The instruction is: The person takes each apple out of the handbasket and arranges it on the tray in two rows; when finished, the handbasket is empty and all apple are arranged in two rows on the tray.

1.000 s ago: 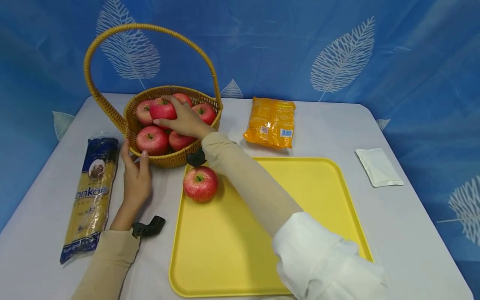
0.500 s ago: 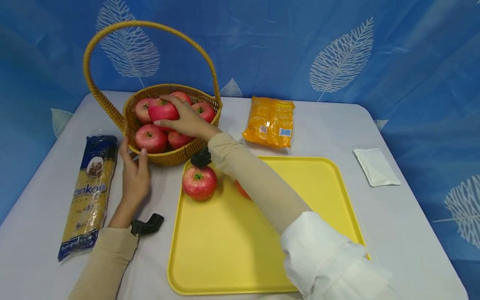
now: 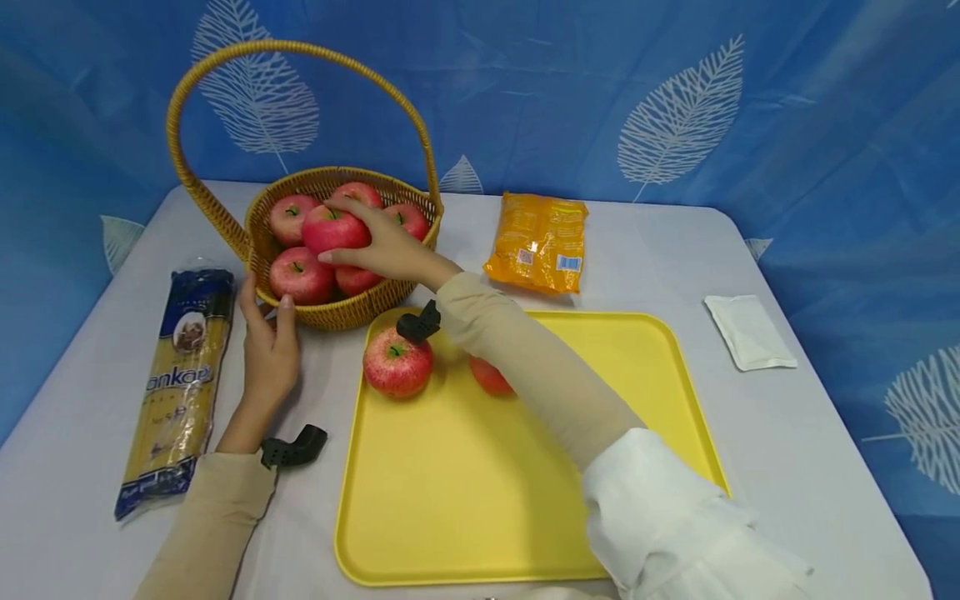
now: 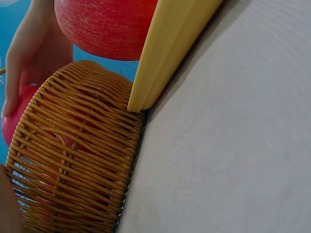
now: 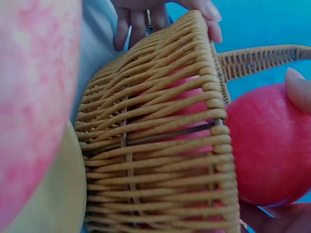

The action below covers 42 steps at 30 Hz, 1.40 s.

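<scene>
Red apple, clasped by right hand fingers, should lift clear of the wicker basket rim while the flat-fingered left hand steadies it.

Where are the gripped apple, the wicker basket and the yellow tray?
gripped apple (image 3: 332,230), head view, its red top.
wicker basket (image 3: 352,315), head view, front wall.
yellow tray (image 3: 450,500), head view, bare floor.

Both forearms wear tan sleeves. A black clip sits at each wrist. White cloth covers the right upper arm nearest the yellow tray.
</scene>
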### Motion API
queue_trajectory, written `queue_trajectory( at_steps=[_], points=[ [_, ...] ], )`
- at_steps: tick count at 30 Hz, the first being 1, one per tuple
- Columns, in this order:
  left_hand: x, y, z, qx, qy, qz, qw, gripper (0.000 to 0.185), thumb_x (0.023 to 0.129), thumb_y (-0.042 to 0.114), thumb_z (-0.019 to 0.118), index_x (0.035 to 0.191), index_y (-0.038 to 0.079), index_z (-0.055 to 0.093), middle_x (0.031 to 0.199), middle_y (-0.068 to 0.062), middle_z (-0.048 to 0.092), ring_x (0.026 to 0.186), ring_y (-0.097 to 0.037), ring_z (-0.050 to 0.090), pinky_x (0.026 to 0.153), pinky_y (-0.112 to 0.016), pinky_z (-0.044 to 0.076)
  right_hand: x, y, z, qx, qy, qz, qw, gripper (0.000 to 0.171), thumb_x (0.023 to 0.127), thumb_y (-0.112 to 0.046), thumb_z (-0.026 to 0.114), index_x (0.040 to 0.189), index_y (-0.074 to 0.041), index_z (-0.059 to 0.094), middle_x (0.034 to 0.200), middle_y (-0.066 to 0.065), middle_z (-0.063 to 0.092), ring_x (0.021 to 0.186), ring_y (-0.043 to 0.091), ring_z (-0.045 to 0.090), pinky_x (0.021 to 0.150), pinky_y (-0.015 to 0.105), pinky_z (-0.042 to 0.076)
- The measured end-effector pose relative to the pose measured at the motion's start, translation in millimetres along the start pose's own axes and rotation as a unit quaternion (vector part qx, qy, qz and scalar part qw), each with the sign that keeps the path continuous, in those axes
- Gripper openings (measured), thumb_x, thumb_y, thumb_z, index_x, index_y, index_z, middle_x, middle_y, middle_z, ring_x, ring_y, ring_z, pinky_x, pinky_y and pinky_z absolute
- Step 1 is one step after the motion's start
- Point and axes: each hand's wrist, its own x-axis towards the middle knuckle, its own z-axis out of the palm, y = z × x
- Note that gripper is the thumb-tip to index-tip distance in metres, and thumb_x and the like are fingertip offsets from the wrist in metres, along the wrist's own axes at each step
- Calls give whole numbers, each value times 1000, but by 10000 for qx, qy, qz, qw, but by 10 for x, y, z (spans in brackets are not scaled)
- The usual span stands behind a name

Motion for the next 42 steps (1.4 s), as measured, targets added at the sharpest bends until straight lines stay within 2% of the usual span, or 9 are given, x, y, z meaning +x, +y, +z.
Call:
queue_trajectory(
  at_steps=[7, 13, 19, 22, 27, 30, 36, 42],
  points=[
    [5, -7, 1, -13, 84, -67, 9999, 58, 97, 37, 35, 145, 21, 7, 141, -23, 32, 125, -38, 37, 101, -55, 28, -146, 75, -76, 127, 161, -47, 9998, 74, 78, -41, 67, 141, -30, 30, 142, -5, 35, 118, 10, 46, 93, 25, 43],
    [14, -9, -5, -37, 75, -90, 9999, 58, 96, 38, 35, 145, 22, 7, 141, -23, 33, 125, -37, 37, 102, -54, 28, -264, 112, -142, 440, 352, 39, 9984, 72, 76, -37, 70, 139, -30, 34, 140, -4, 37, 116, 10, 46, 91, 23, 44],
    [12, -18, 5, 14, 86, -155, 9998, 58, 96, 39, 35, 145, 23, 7, 143, -21, 31, 127, -37, 36, 103, -55, 26, -459, 92, -251, 856, 501, -22, 9951, 71, 77, -26, 72, 138, -23, 36, 140, -1, 38, 114, 12, 49, 90, 21, 45],
    [17, -17, 9, 22, 86, -111, 9999, 58, 96, 39, 34, 145, 23, 7, 143, -21, 31, 127, -36, 36, 102, -55, 27, -586, 108, -315, 925, 608, -10, 9939, 69, 76, -27, 72, 137, -26, 38, 139, -3, 39, 114, 10, 49, 90, 23, 45],
    [25, -6, 11, -15, 53, -109, 9999, 57, 96, 40, 34, 145, 24, 7, 145, -18, 29, 128, -35, 35, 104, -54, 26, -790, 202, -427, 725, 841, -33, 9938, 67, 75, -32, 72, 134, -33, 40, 139, -7, 39, 116, 9, 46, 93, 26, 43],
    [20, 5, 13, -49, 37, -141, 9999, 57, 96, 40, 33, 145, 25, 6, 145, -18, 28, 128, -35, 34, 104, -53, 26, -935, 272, -512, 654, 912, 63, 9937, 68, 75, -31, 73, 134, -32, 39, 140, -7, 38, 117, 9, 46, 95, 28, 42],
    [3, 11, 30, -52, -5, -172, 9998, 58, 96, 40, 33, 145, 24, 6, 147, -16, 26, 129, -34, 33, 105, -52, 26, -1411, 240, -694, 535, 897, 512, 9932, 67, 79, -20, 69, 138, -20, 37, 140, 3, 39, 119, 18, 45, 97, 35, 42],
    [13, 11, 30, -6, -8, -157, 9999, 58, 96, 40, 33, 145, 23, 7, 147, -16, 26, 129, -35, 33, 105, -53, 26, -1829, 509, -777, 682, 1170, 924, 9865, 68, 79, -19, 70, 139, -20, 36, 144, 2, 33, 119, 22, 46, 97, 39, 42]
  ],
)
